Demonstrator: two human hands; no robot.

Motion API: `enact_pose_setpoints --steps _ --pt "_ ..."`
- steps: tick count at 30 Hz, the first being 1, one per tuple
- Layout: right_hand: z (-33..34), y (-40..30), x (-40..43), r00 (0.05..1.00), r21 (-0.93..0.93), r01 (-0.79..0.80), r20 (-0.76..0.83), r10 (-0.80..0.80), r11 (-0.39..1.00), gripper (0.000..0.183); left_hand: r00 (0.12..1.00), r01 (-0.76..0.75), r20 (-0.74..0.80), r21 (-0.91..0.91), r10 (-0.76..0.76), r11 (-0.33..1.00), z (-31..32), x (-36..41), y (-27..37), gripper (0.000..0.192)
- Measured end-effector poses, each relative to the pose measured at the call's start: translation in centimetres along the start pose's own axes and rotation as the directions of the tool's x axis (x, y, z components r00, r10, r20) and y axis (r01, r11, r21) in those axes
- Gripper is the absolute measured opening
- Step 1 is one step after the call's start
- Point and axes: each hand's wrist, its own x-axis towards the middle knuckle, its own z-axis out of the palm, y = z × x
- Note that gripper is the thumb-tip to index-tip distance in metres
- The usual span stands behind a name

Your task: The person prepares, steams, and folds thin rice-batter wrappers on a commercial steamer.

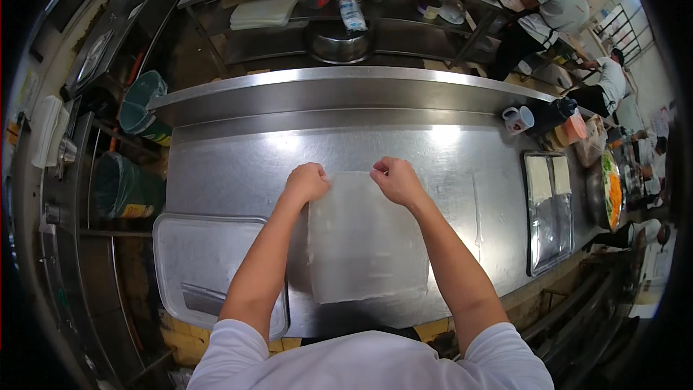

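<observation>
A thin, translucent whitish sheet (pixel 368 244), roughly square, hangs or lies in front of me over the stainless steel worktable (pixel 216 162). My left hand (pixel 309 181) pinches its upper left corner. Its upper edge, towards the right, is pinched by my right hand (pixel 398 180). The lower edge of the sheet reaches near the table's front. Whether the sheet touches the metal all over, I cannot tell. To the left, a flat translucent plastic lid or tray (pixel 211 249) holds a dark flat strip, partly behind my left forearm.
At the right stand a black tray (pixel 530 238) with pale flat rectangles, a white mug (pixel 518 120), a dark bottle, and a metal bowl of chopped vegetables (pixel 612 189). Green bins (pixel 116 184) stand left of the table. A raised metal edge runs behind it; co-workers stand at upper right.
</observation>
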Motion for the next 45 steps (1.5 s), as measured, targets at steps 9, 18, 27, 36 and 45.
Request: enact_pose_setpoints --steps 9,18,27,36,45 --pt "1.6 -1.0 2.6 0.998 -0.054 0.041 0.042 -0.039 0.998 0.031 0.998 0.069 0.002 -0.258 -0.07 0.964 0.6 1.0 -1.4 0.029" --pt "4.7 -2.5 7.4 0.879 -0.062 0.286 0.414 -0.236 0.956 0.037 0.995 0.097 0.044 -0.275 -0.088 0.956 -2.1 -1.7 1.2 0.017" --pt "-0.6 -0.5 7.5 0.641 -0.551 0.203 0.7 0.316 0.809 0.027 0.999 0.047 -0.001 -0.357 -0.051 0.933 -3.5 -2.1 0.1 0.017" --pt "-3.1 7.4 4.4 0.888 -0.692 0.395 0.456 -0.058 0.604 0.025 0.995 0.09 0.072 -0.367 -0.068 0.926 -1.7 0.8 -1.4 0.017" --pt "-4.8 4.3 4.5 0.839 -0.579 0.301 0.539 0.079 0.758 0.023 0.985 0.089 0.172 -0.41 -0.02 0.908 0.4 2.4 -2.7 0.016"
